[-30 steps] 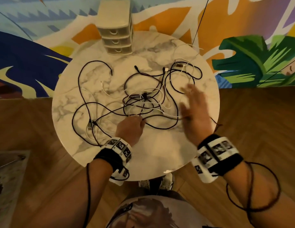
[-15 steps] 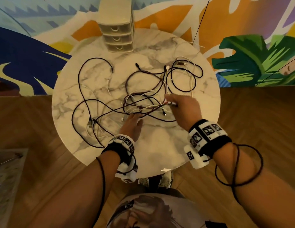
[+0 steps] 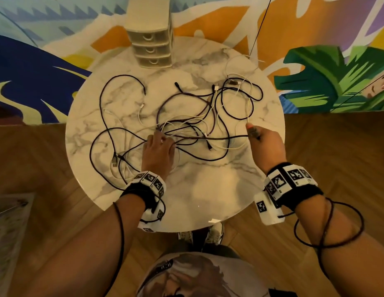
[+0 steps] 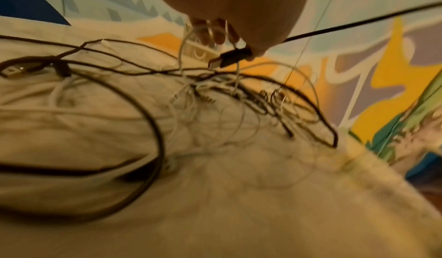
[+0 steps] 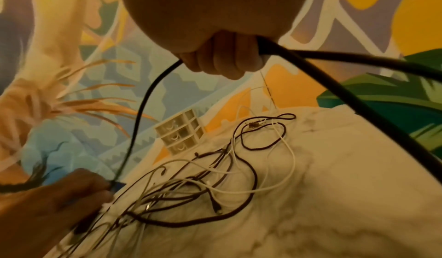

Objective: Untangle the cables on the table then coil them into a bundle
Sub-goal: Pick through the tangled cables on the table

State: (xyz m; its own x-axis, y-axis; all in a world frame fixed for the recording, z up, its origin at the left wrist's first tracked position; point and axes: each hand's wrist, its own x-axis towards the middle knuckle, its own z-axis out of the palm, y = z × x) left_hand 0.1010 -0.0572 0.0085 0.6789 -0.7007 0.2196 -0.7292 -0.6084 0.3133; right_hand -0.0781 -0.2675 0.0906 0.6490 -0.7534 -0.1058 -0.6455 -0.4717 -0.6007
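Note:
A tangle of black, purple and white cables (image 3: 193,129) sprawls over the round marble table (image 3: 208,189). My left hand (image 3: 160,144) sits on the tangle's left side. In the left wrist view its fingertips pinch a black USB plug (image 4: 229,58), and thin white cables loop past the fingers. My right hand (image 3: 261,140) is out near the table's right edge, fingers curled round a black cable (image 5: 143,107). That black cable (image 3: 225,138) stretches between my two hands, raised above the pile. Other loops lie loose on the marble.
A cream three-drawer unit (image 3: 150,39) stands at the table's far edge against the painted wall. A loose black loop (image 3: 122,86) reaches toward the left rim. Wooden floor surrounds the table, and shoes (image 3: 214,232) show under its near edge.
My right hand has moved from the middle of the tangle out to the right, drawing a black cable with it. My left hand shifted slightly forward onto the pile.

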